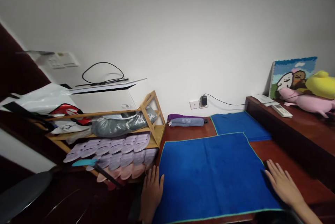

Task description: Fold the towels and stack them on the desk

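Note:
A blue cloth with light green edging (214, 178) lies spread nearly flat on the reddish-brown wooden table (191, 133). At its left edge is my left hand (152, 191), fingers stretched out. My right hand (284, 184) rests by the right edge with its fingers spread, the thumb side near the cloth. Neither hand holds anything. Behind the spread cloth, partly covered by its far corner, lies a second blue cloth (240, 124). Two folded umbrellas, one grey-blue (186, 122) and one purple (174, 116), lie against the wall.
On the left stands a wooden rack (154, 129) with lilac slippers (128, 143), pink slippers and a white box (104, 100). A black plug (204, 100) sits in a wall socket. A raised ledge on the right holds a remote (282, 111), a pink plush toy (309, 102) and a picture (293, 74).

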`<action>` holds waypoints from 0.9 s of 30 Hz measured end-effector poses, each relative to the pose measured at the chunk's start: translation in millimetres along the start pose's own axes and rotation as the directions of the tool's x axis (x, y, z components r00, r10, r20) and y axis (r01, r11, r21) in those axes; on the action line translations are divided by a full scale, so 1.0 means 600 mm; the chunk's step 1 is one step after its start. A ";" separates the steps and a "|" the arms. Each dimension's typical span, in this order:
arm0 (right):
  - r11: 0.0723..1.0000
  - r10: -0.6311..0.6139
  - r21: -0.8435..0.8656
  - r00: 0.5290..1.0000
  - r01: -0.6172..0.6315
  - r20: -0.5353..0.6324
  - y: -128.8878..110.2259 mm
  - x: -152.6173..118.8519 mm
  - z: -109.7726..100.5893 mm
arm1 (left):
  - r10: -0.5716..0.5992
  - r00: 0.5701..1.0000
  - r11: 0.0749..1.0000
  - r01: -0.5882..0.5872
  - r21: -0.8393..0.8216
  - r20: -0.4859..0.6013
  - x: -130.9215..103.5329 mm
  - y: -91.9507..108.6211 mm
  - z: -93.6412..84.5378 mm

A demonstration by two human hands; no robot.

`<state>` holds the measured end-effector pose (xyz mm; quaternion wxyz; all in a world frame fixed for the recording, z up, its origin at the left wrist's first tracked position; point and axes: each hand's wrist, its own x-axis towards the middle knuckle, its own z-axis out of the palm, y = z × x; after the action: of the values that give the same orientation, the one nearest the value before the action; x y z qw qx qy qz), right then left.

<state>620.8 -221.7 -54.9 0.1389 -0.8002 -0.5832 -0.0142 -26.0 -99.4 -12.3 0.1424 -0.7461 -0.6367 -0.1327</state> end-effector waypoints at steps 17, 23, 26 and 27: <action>0.955 -0.295 0.060 0.948 0.289 0.116 -0.274 0.265 0.028 | -0.008 0.982 0.996 0.024 -0.083 0.188 0.250 0.060 0.068; 0.993 -0.121 0.000 0.987 0.122 0.104 -0.096 0.307 0.010 | -0.023 0.993 0.999 0.026 -0.023 0.119 0.245 0.035 0.067; 0.995 -0.095 0.011 0.993 0.094 0.075 -0.093 0.317 0.008 | -0.001 0.998 1.000 0.002 -0.009 0.068 0.253 0.053 0.032; 0.996 -0.085 0.018 0.995 0.084 0.058 -0.096 0.317 0.010 | 0.011 0.999 1.000 -0.010 -0.012 0.042 0.254 0.067 0.016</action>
<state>627.0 -27.1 -13.6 0.1272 -0.7738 -0.6205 0.0083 37.6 37.2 35.2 0.1253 -0.7528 -0.6349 -0.1199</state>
